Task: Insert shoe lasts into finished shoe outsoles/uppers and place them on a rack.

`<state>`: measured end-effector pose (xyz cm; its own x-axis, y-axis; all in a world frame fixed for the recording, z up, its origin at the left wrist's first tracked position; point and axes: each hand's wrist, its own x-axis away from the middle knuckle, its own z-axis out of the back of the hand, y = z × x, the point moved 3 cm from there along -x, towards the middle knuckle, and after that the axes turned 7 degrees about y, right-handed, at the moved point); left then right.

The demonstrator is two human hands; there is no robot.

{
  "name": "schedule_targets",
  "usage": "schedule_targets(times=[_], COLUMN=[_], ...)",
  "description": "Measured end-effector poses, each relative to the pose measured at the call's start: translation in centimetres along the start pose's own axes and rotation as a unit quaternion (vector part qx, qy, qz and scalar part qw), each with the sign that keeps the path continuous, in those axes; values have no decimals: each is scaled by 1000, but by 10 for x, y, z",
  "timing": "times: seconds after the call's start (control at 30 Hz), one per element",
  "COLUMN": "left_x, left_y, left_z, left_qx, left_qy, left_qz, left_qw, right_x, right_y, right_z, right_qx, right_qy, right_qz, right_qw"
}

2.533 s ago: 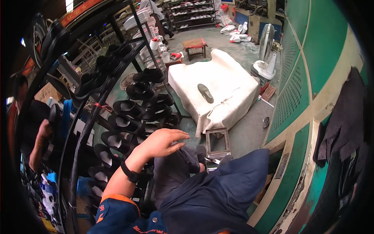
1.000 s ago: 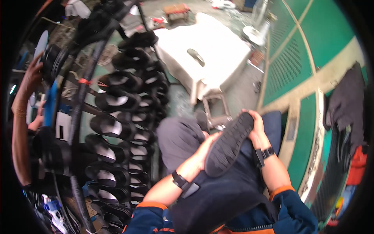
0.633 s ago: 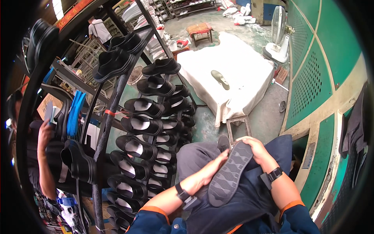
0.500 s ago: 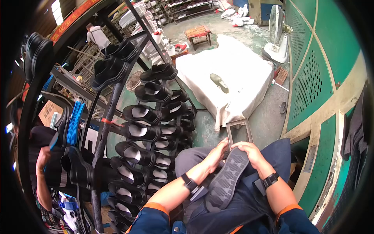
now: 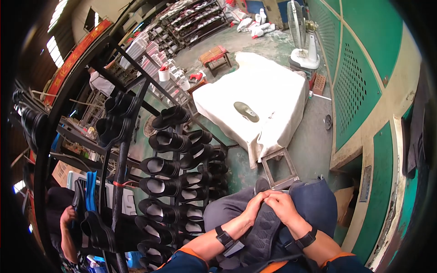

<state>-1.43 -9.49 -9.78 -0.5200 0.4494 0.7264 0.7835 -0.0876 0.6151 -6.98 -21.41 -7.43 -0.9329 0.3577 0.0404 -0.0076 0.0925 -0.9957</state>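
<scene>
A black shoe (image 5: pixel 262 233) rests on my lap with its patterned sole turned up. Its far end is between my left hand (image 5: pixel 256 207) and my right hand (image 5: pixel 283 209), which meet there. The fingers of both hands are curled round that end and press together, partly hiding it. The shoe's upper is out of sight underneath. Beyond my knees stands a small metal frame (image 5: pixel 292 172), next to a table draped in white cloth (image 5: pixel 277 93). An olive insole-shaped piece (image 5: pixel 246 112) lies on the cloth.
To my left, a dark metal rack (image 5: pixel 119 175) bears several rows of black shoes (image 5: pixel 161 187). Past its posts is a co-worker's hand (image 5: pixel 68 215). Green panels (image 5: pixel 357 86) line my right side. A fan (image 5: pixel 304 57) and a stool (image 5: pixel 213 54) stand farther off.
My hands have come closer together at the shoe's far end, the left now gripping it too. The view has shifted, so the table and frame sit farther left. The co-worker's hand has moved.
</scene>
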Motion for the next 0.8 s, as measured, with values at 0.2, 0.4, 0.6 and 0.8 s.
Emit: schedule_targets(times=[0.2, 0.4, 0.6, 0.8], left_x=[14, 25, 20, 71], left_y=[13, 21, 27, 9], left_z=[-14, -11, -9, 23], left_qx=[-57, -77, -14, 68], left_qy=[-139, -159, -41, -65], left_qz=[-162, -215, -149, 27], left_qw=[975, 960, 988, 995], right_x=[6, 14, -14, -50], right_y=[-29, -59, -41, -1], right_z=[-3, -2, 7, 22], right_qx=[4, 48, -117, -239], right_qy=[2, -16, -15, 17], right_qz=[23, 29, -6, -192], right_qw=[1000, 998, 993, 952])
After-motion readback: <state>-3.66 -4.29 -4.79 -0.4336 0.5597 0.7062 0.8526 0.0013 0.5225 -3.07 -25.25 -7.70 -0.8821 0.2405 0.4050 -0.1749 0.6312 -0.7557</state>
